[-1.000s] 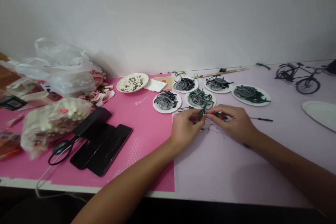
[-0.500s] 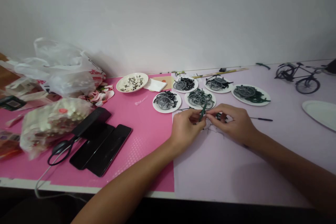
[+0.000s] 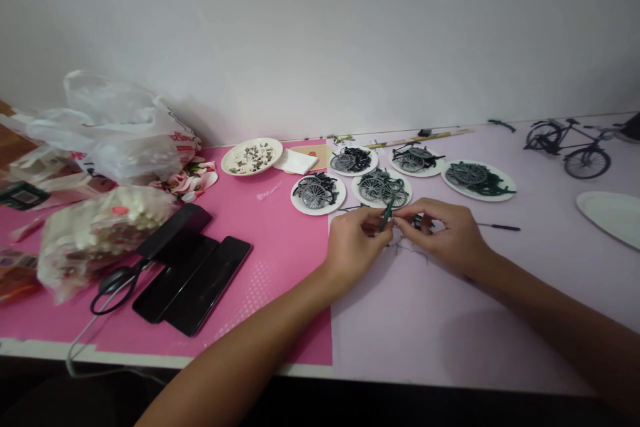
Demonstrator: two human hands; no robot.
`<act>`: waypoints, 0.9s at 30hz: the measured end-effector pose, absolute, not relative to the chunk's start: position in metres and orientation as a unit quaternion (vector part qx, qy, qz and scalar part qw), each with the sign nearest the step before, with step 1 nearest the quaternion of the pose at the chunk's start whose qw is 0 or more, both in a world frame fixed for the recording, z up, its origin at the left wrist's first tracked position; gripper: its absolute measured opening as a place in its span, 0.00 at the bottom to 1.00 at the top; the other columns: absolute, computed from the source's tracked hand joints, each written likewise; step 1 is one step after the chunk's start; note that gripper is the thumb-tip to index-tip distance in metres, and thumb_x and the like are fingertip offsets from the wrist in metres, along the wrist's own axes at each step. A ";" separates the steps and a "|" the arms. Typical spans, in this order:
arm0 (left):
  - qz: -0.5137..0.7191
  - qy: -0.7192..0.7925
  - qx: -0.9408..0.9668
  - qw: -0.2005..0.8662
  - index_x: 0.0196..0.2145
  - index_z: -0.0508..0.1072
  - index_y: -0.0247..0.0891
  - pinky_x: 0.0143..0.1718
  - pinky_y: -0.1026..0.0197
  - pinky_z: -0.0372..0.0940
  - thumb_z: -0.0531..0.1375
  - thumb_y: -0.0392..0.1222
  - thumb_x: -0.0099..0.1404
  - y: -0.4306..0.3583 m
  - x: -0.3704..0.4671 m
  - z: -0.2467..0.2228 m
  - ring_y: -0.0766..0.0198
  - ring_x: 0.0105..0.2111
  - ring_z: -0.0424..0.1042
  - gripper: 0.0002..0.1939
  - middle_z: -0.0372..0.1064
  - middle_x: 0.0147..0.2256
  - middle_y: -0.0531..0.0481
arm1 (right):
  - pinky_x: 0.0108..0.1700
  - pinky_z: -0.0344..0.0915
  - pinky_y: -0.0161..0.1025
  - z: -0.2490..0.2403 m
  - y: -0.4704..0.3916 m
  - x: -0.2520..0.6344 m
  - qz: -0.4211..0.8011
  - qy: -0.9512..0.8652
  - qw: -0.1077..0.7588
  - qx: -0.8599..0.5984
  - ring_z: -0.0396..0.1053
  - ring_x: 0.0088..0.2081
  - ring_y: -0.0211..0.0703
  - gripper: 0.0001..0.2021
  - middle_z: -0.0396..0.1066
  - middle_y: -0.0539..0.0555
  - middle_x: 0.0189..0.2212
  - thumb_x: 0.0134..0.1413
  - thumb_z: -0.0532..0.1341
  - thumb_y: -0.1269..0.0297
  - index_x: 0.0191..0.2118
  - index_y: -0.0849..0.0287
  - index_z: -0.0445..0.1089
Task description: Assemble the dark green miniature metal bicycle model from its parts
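Note:
My left hand pinches a small dark green model bicycle part between thumb and fingers. Against it, my right hand is closed in a pinch; the fingers hide most of what lies between them, though some dark green shows there. Just behind the hands sits a white plate with grey spoked wheels and green parts. Thin dark pieces lie on the table under the hands. To the right of my right hand is a slim tool with a dark handle.
More plates of wheels and parts stand behind, one with green pieces. An assembled model bicycle stands at right near an oval plate. At left are a phone, a black stand, a stuffed plastic bag and a carrier bag.
Hardly anything differs. Both hands keep the same pinch at the same spot, with only a very slight shift of the view.

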State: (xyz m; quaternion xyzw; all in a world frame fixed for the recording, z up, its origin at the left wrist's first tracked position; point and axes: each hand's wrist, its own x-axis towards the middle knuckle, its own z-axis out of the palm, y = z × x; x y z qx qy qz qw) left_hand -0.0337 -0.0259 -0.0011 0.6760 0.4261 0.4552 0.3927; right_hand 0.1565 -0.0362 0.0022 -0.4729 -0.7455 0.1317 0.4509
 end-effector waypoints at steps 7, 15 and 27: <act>0.455 0.428 0.681 0.380 0.42 0.83 0.36 0.39 0.62 0.77 0.67 0.32 0.61 -0.027 -0.033 -0.001 0.60 0.35 0.83 0.10 0.83 0.36 0.47 | 0.29 0.66 0.42 0.001 -0.037 0.157 0.118 -0.759 0.447 -0.460 0.69 0.25 0.43 0.05 0.79 0.52 0.31 0.62 0.64 0.61 0.34 0.52 0.76; 0.443 0.444 0.689 0.363 0.42 0.83 0.37 0.38 0.62 0.76 0.68 0.33 0.61 -0.026 -0.032 -0.002 0.59 0.35 0.82 0.10 0.83 0.35 0.47 | 0.30 0.62 0.41 0.002 -0.036 0.155 0.126 -0.764 0.413 -0.480 0.67 0.28 0.43 0.11 0.73 0.52 0.28 0.68 0.59 0.61 0.32 0.54 0.71; 0.430 0.437 0.704 0.358 0.42 0.83 0.38 0.39 0.62 0.76 0.68 0.33 0.61 -0.025 -0.034 -0.004 0.59 0.36 0.82 0.11 0.84 0.36 0.47 | 0.33 0.62 0.40 -0.001 -0.033 0.158 0.168 -0.786 0.374 -0.463 0.66 0.32 0.44 0.06 0.70 0.52 0.33 0.67 0.58 0.64 0.36 0.54 0.69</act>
